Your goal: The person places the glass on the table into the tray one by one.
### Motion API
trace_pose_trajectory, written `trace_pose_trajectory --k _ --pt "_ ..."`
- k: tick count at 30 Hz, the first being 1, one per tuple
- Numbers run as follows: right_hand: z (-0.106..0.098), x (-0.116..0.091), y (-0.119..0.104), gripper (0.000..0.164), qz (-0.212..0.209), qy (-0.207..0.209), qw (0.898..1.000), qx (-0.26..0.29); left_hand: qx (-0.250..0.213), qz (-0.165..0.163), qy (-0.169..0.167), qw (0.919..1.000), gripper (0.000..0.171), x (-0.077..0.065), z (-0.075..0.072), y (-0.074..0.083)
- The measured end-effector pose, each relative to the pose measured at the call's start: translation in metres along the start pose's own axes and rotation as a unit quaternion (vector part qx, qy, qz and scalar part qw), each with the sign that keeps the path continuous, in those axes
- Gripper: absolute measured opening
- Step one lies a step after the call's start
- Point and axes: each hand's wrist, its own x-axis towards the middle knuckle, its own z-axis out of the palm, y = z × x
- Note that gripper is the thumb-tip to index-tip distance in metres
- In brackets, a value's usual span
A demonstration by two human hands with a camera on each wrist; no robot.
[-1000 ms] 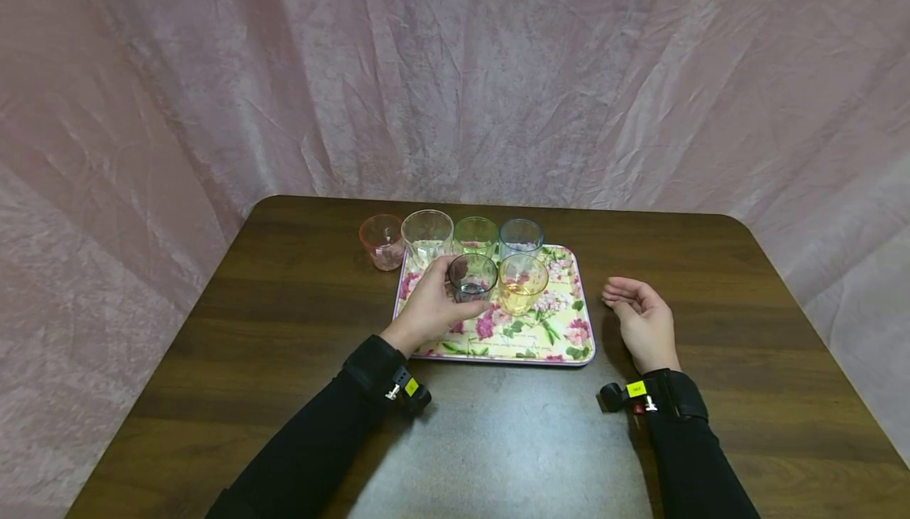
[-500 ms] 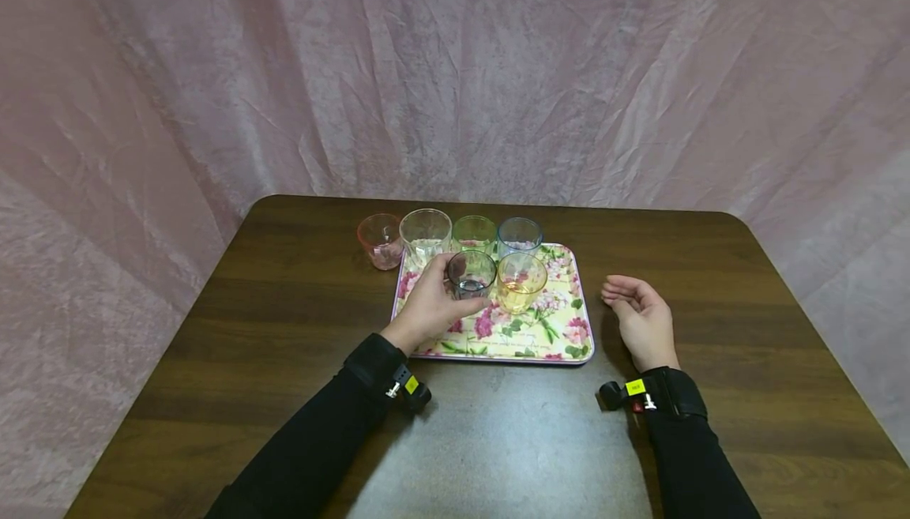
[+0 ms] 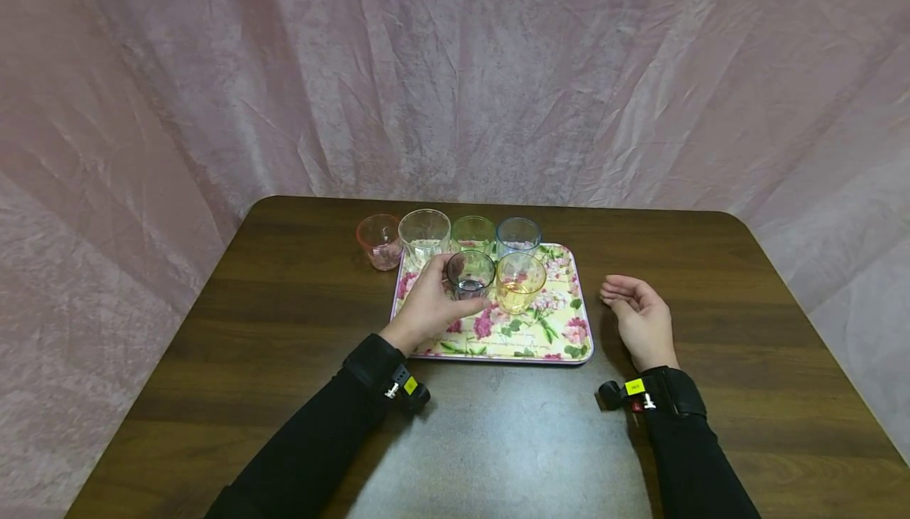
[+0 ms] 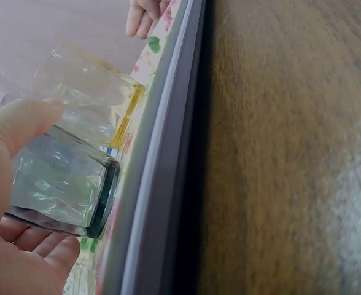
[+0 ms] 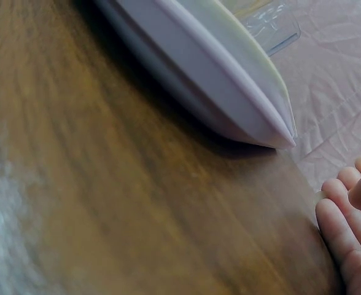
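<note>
My left hand (image 3: 435, 307) holds a dark grey glass (image 3: 471, 276), thumb on the near side and fingers round the far side. In the left wrist view that grey glass (image 4: 64, 184) stands upright, its base on or just at the tray surface. Right beside it is a yellow glass (image 3: 521, 286) on the flowered tray (image 3: 512, 351). Behind these two are a green glass (image 3: 473, 233), a blue glass (image 3: 520, 236) and a larger clear glass (image 3: 425, 236). To the right of the tray my right hand (image 3: 642, 321) rests on the table, loosely curled and holding nothing.
A red-rimmed glass (image 3: 380, 244) stands on the wooden table (image 3: 739, 306), just left of the tray's back corner. Behind the table's far edge hangs a pink curtain (image 3: 455, 92).
</note>
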Motion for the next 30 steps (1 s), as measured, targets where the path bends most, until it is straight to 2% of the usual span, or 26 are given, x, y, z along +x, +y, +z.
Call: trace_pose_trajectory --k 6,14,26,30 --pt "0.001 0.001 0.0 0.034 -0.002 -0.001 1.0 0.0 -0.009 -0.009 0.001 0.9999 0.087 -0.003 -0.003 0.003" --pt "0.0 -0.001 -0.003 0.033 0.006 -0.003 1.0 -0.003 -0.002 -0.014 0.005 0.9999 0.1 -0.006 -0.007 0.006" --pt "-0.001 -0.002 -0.002 0.033 0.007 -0.005 1.0 -0.008 -0.012 0.009 0.013 0.9998 0.091 -0.017 -0.015 0.002" --pt "-0.001 -0.002 -0.002 0.033 0.004 -0.005 1.0 -0.007 -0.02 0.001 0.014 0.9997 0.092 -0.023 -0.019 0.001"
